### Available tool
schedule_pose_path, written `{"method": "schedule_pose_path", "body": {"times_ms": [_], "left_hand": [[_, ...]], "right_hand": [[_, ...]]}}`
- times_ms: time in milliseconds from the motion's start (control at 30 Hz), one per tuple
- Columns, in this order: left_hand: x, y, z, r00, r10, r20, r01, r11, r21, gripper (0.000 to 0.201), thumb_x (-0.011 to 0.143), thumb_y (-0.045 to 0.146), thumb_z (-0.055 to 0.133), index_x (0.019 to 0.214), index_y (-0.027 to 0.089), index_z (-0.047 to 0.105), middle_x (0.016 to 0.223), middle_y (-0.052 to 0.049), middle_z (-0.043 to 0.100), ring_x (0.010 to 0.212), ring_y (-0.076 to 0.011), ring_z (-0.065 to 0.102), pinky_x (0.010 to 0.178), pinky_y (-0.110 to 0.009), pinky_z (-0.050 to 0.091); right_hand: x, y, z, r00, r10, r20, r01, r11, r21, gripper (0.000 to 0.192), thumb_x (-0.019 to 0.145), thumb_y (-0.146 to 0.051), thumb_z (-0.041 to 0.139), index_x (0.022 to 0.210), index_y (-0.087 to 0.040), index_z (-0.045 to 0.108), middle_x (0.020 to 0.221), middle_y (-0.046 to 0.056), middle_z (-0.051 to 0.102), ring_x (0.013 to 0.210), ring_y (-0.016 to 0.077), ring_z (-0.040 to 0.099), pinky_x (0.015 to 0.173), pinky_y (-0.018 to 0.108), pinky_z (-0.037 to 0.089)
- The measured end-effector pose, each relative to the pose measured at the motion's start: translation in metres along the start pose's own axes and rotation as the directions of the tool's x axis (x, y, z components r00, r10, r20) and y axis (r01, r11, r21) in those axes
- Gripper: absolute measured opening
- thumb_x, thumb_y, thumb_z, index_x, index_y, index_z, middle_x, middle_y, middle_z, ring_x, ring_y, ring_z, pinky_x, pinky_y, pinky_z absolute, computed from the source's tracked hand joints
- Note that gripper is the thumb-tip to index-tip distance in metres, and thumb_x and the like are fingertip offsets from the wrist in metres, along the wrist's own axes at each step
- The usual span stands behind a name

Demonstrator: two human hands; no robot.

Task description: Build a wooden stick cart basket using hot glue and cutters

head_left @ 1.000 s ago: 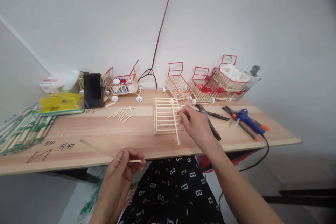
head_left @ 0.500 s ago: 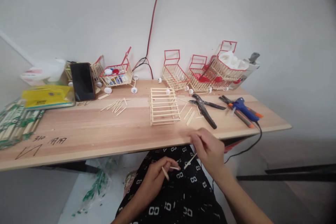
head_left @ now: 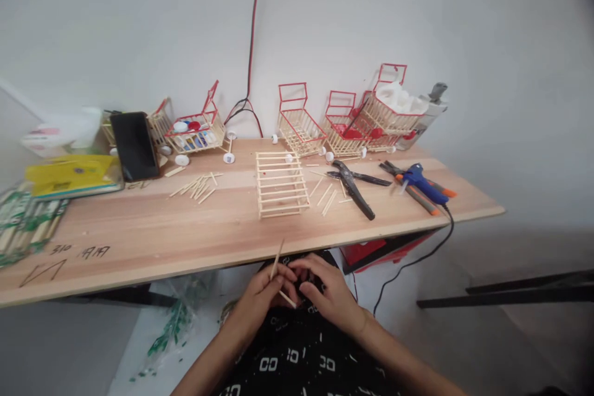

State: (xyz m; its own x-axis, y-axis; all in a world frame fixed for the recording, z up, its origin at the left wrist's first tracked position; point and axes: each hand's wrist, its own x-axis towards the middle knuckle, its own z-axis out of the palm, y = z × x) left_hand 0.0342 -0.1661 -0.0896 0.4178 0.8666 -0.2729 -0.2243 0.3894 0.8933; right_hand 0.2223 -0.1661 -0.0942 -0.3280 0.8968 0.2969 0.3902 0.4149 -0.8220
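Over my lap, just in front of the table edge, my left hand point(head_left: 266, 288) is closed on thin wooden sticks. One stick point(head_left: 277, 258) points up past the fingers, and another stick point(head_left: 288, 299) slants down to the right below them. My right hand point(head_left: 327, 294) is close beside it, thumb and forefinger apart, with its fingertips at the left hand's fingers. No stick shows in the right hand, though some of its fingers are hidden. On the table ahead stands a small slatted wooden frame point(head_left: 282, 185).
Loose sticks lie left point(head_left: 197, 185) and right of the frame. Black pliers point(head_left: 355, 189) and a blue glue gun point(head_left: 424, 182) lie to the right. Small stick carts point(head_left: 299, 124) line the wall. A phone point(head_left: 134, 145) and a yellow packet point(head_left: 74, 173) are at left.
My right hand has moved left and down to meet my left hand. The stick it held no longer shows in it. A stick in my left hand now points upward.
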Motion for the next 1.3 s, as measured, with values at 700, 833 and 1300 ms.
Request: {"method": "schedule_pose_path", "body": {"times_ms": [700,833,1300], "left_hand": [[-0.023,0.049,0.005,0.951,0.288,0.113,-0.298,0.754,0.585,0.035,0.100,0.043,0.039,0.083,0.018,0.057,0.062,0.005,0.043,0.057,-0.0103,0.039,0.056,-0.021,0.029],[-0.024,0.052,0.004,0.922,0.356,0.152,-0.376,0.729,0.572,0.032,0.101,0.038,0.038,0.085,0.018,0.058,0.061,0.005,0.043,0.056,-0.0098,0.039,0.056,-0.021,0.028],[-0.024,0.055,0.013,0.859,0.508,0.068,-0.482,0.756,0.443,0.033,0.099,0.036,0.045,0.080,0.017,0.065,0.062,0.002,0.052,0.052,-0.0086,0.041,0.052,-0.021,0.033]], "right_hand": [[0.040,-0.058,-0.002,0.925,0.319,-0.206,-0.179,0.845,0.505,0.036,0.098,-0.047,0.052,0.078,-0.019,0.065,0.059,-0.003,0.054,0.052,0.0093,0.047,0.051,0.023,0.035],[0.049,-0.060,0.003,0.880,0.462,-0.107,-0.217,0.592,0.776,0.039,0.086,-0.054,0.067,0.074,-0.018,0.064,0.055,-0.004,0.051,0.048,0.0068,0.043,0.047,0.020,0.030],[0.048,-0.080,0.010,0.814,0.578,0.055,-0.175,0.154,0.972,0.035,0.070,-0.046,0.085,0.070,-0.017,0.065,0.052,-0.007,0.049,0.045,0.0047,0.039,0.043,0.017,0.035]]}}
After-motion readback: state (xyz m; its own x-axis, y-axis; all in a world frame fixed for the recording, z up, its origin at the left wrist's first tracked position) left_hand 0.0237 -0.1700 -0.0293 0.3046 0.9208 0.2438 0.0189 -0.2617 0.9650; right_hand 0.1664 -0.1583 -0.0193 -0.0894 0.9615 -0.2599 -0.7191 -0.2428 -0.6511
